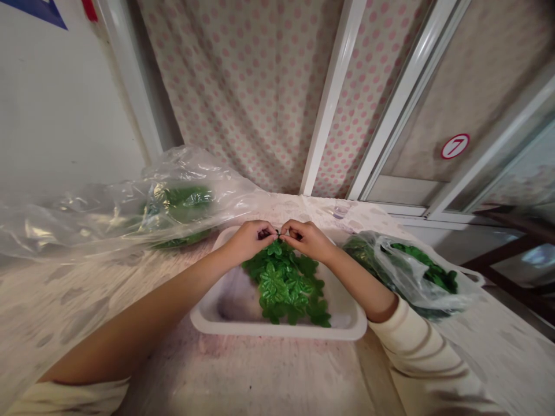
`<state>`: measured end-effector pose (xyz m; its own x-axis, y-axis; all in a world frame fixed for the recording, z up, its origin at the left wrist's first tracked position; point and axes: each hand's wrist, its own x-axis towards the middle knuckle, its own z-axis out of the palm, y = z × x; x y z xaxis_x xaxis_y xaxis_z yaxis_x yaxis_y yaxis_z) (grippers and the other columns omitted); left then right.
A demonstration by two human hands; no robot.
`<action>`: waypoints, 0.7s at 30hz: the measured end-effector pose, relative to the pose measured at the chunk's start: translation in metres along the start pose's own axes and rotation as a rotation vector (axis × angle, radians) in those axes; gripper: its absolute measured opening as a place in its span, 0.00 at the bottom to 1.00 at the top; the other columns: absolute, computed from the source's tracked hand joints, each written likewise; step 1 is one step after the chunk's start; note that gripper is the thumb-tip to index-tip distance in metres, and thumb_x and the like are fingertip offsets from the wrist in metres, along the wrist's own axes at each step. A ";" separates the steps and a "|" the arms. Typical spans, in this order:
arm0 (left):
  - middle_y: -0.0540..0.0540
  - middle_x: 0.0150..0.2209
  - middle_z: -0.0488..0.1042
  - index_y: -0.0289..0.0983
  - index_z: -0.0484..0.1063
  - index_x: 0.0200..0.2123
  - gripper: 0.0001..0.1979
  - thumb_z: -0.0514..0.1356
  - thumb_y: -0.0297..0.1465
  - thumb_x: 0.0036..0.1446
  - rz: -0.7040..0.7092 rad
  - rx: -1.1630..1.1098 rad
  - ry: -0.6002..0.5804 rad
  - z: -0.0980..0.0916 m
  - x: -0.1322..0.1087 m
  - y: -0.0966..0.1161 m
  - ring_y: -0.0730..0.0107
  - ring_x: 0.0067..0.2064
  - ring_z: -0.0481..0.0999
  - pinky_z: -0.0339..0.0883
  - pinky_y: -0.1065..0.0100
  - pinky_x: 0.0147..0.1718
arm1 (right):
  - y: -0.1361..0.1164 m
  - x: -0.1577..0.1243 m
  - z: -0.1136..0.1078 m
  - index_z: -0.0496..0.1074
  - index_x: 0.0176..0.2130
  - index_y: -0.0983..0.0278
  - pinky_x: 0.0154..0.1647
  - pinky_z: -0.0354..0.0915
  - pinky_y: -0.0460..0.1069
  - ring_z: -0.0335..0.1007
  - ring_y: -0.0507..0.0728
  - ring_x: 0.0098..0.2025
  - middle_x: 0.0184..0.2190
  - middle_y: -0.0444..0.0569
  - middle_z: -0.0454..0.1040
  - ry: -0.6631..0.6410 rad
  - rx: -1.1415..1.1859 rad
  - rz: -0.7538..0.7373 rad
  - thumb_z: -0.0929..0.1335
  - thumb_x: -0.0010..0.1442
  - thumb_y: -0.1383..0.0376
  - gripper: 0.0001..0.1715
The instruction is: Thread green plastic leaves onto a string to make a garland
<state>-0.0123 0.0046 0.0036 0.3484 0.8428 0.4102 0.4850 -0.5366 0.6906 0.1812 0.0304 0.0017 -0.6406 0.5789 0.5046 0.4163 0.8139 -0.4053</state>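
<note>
Above the far part of a white plastic tray (277, 330), my left hand (254, 240) and my right hand (307, 238) meet fingertip to fingertip. Both are closed in a pinch on a small green artificial leaf (274, 248), at its dark, thin top end. The fingertips cover most of that end, so its exact shape is hidden. Below the hands, a pile of glossy green artificial leaves (284, 289) lies in the tray, mostly toward its middle and right. Some of these leaves have lobed, flower-like outlines.
Left of the tray lies a large clear plastic bag (117, 211) with green material inside. An open plastic bag (416, 277) of darker green leaves sits at the right. A small clear object (341, 209) rests near the table's back edge, before a dotted curtain (260, 86).
</note>
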 end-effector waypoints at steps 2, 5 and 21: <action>0.50 0.24 0.71 0.34 0.71 0.27 0.07 0.58 0.33 0.50 -0.010 0.001 -0.001 0.000 0.000 0.001 0.75 0.26 0.67 0.60 0.72 0.27 | 0.000 0.000 0.000 0.68 0.35 0.65 0.22 0.50 0.41 0.53 0.47 0.18 0.16 0.36 0.57 0.001 -0.003 -0.004 0.65 0.57 0.63 0.07; 0.50 0.23 0.70 0.34 0.70 0.27 0.08 0.58 0.34 0.50 -0.020 0.004 -0.004 -0.001 0.000 0.002 0.75 0.26 0.67 0.60 0.72 0.27 | 0.001 0.000 0.000 0.68 0.35 0.65 0.22 0.50 0.41 0.53 0.46 0.18 0.16 0.36 0.57 0.002 -0.010 -0.007 0.65 0.57 0.64 0.07; 0.49 0.27 0.72 0.35 0.70 0.29 0.12 0.52 0.37 0.56 0.003 0.035 0.015 -0.001 0.000 0.003 0.72 0.30 0.69 0.62 0.71 0.30 | 0.001 0.000 0.001 0.67 0.36 0.64 0.23 0.51 0.41 0.53 0.47 0.19 0.17 0.38 0.60 0.033 -0.021 -0.002 0.63 0.59 0.63 0.07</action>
<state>-0.0113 0.0032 0.0061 0.3383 0.8415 0.4212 0.5119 -0.5401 0.6680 0.1812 0.0310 0.0010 -0.6196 0.5783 0.5306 0.4286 0.8157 -0.3886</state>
